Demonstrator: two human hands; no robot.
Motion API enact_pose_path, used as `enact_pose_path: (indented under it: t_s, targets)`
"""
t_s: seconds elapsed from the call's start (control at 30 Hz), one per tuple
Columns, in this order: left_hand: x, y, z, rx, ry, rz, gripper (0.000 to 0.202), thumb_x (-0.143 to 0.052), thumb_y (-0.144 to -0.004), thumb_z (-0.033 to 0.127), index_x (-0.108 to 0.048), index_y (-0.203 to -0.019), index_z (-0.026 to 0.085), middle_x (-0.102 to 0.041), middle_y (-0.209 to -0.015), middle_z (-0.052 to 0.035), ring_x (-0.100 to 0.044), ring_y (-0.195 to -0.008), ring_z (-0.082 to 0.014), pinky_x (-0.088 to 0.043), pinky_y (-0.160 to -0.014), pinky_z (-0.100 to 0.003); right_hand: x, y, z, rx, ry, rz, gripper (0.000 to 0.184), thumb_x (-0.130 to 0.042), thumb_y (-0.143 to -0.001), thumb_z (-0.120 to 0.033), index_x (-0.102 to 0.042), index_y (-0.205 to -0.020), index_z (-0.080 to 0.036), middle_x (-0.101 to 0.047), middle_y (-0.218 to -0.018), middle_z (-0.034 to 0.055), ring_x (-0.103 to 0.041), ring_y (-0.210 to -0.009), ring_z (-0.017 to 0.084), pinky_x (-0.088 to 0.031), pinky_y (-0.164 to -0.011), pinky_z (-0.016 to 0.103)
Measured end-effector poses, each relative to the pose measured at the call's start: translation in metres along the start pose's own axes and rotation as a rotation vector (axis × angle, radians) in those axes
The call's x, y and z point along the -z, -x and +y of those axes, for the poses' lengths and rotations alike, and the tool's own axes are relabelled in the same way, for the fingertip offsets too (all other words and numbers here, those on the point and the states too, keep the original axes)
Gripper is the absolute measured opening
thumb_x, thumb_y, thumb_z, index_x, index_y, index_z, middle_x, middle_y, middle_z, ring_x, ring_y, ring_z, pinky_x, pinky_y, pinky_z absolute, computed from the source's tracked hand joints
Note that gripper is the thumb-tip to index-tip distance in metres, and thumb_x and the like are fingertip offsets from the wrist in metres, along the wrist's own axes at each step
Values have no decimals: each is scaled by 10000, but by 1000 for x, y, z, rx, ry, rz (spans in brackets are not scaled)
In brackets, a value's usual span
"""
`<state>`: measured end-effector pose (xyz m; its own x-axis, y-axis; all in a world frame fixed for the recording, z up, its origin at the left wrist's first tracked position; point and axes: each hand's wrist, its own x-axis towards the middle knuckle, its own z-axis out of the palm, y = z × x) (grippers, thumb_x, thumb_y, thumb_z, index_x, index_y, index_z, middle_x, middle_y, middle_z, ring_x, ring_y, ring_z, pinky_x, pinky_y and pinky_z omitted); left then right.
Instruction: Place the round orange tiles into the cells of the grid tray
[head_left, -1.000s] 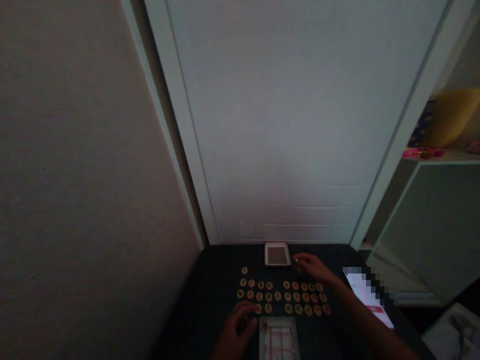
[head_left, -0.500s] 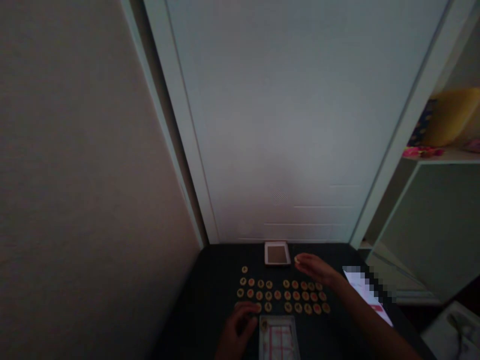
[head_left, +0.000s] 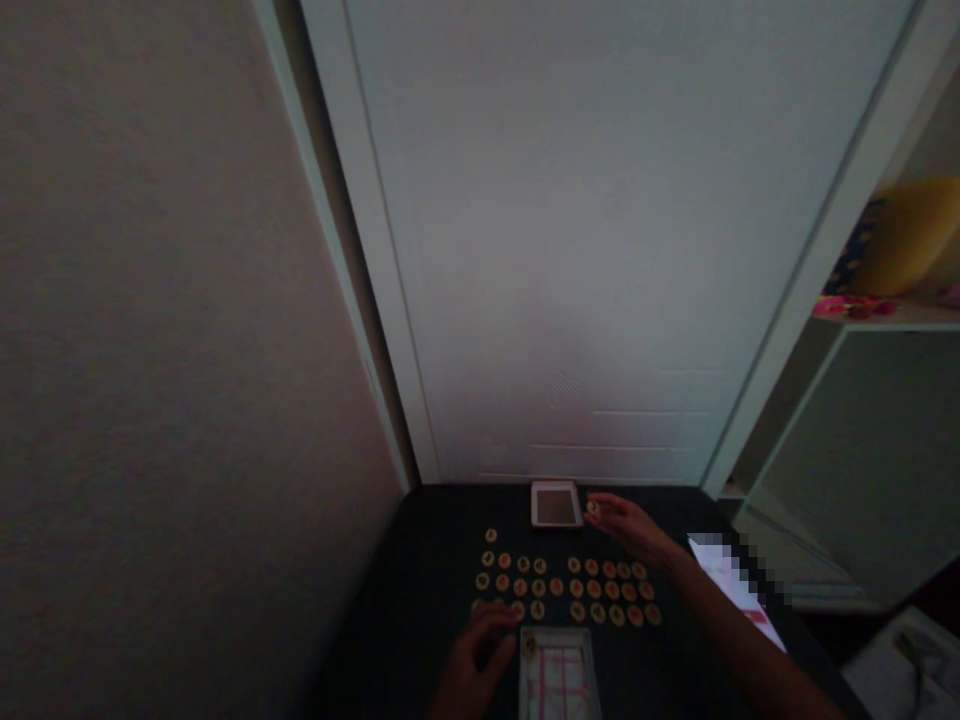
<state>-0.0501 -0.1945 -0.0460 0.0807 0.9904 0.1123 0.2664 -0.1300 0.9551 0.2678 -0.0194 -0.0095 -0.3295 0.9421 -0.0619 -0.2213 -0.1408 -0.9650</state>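
Several small round wooden game pieces (head_left: 566,588) with red or dark marks lie in rows on a dark table (head_left: 420,600). My right hand (head_left: 630,530) reaches to the far side and pinches one round piece (head_left: 592,508) beside a small open box (head_left: 556,503). My left hand (head_left: 480,650) rests curled at the near left, its fingers on the pieces at the row's left end (head_left: 517,609). A folded board with red lines (head_left: 559,680) lies at the near edge between my arms.
A white door (head_left: 570,250) stands right behind the table, a beige wall (head_left: 165,350) to the left. A white paper (head_left: 731,585) lies on the table's right edge. To the right is a shelf with a yellow object (head_left: 904,235).
My right hand with the piece has shifted slightly toward the small box. The left hand has stayed at the near left pieces. The view shifted a little.
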Motion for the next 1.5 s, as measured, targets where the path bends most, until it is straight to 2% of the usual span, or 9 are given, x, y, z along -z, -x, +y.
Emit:
enact_pose_path:
  t_s: [0.3, 0.5, 0.6, 0.73, 0.97, 1.17, 1.23, 1.4, 1.5]
  targets:
    - [1, 3, -1, -34, 4, 37, 361, -647, -851, 572, -764, -970, 252, -733, -1107, -73, -638, -1139, -274, -486, -1033, -372, -6, -1, -4, 44, 215, -9, 564, -867, -631, -455, -666, -1093, -201, -755, -1048, 78, -698, -1017, 266, -531, -934, 417]
    - [-1, -5, 3, 30, 23, 10, 401, -636, -855, 578, -747, -1015, 227, -733, -1110, -76, -659, -1088, -263, -519, -972, -356, -13, 1, -3, 50, 344, -105, 552, -819, -678, -514, -702, -1097, -174, -769, -921, 70, -714, -901, 264, -535, -881, 440]
    - [-6, -17, 12, 53, 22, 24, 392, -627, -872, 554, -732, -1036, 214, -751, -1038, -71, -688, -1000, -250, -539, -921, -351, -26, 5, 1, 51, 380, -155, 530, -773, -733, -527, -703, -1118, -170, -761, -914, 65, -716, -883, 253, -540, -854, 423]
    - [-13, -33, 25, 16, 30, 46, 363, -636, -880, 511, -716, -1079, 217, -749, -1080, -75, -691, -999, -247, -545, -896, -347, -50, 12, 9, 89, 398, -190, 549, -792, -724, -503, -621, -1154, -207, -748, -867, 28, -727, -846, 233, -555, -797, 380]
    - [-19, -40, 30, -42, 28, -10, 456, -655, -878, 445, -632, -1282, 235, -729, -1133, -78, -695, -962, -222, -559, -861, -329, -87, 26, 19, -30, 322, -315, 488, -818, -683, -503, -536, -958, -215, -748, -725, 2, -712, -651, 187, -523, -604, 280]
    - [-19, -34, 30, -168, -116, -34, 384, -621, -904, 385, -654, -1272, 281, -643, -1313, -76, -620, -1135, -247, -499, -999, -374, -98, 31, 12, -84, 341, -399, 536, -851, -647, -498, -573, -987, -191, -733, -749, -1, -706, -681, 177, -502, -617, 261]
    - [-19, -35, 33, -175, -136, -42, 354, -614, -914, 372, -663, -1251, 273, -667, -1264, -78, -626, -1115, -245, -495, -995, -368, -99, 32, 10, -83, 335, -411, 541, -843, -664, -498, -576, -1019, -189, -728, -746, -4, -700, -681, 172, -491, -613, 253]
    - [-21, -39, 39, -102, -92, -85, 285, -626, -911, 370, -663, -1153, 225, -738, -1018, -56, -677, -871, -197, -538, -816, -288, -101, 34, 9, -94, 327, -421, 582, -855, -657, -480, -573, -1079, -196, -731, -780, -2, -698, -700, 177, -481, -610, 249]
    - [-23, -40, 39, -81, -121, -76, 281, -628, -904, 369, -665, -1135, 213, -739, -962, -50, -670, -839, -195, -526, -783, -276, -103, 36, 7, -75, 315, -413, 569, -849, -666, -474, -574, -1081, -198, -735, -797, 2, -703, -730, 185, -498, -647, 269]
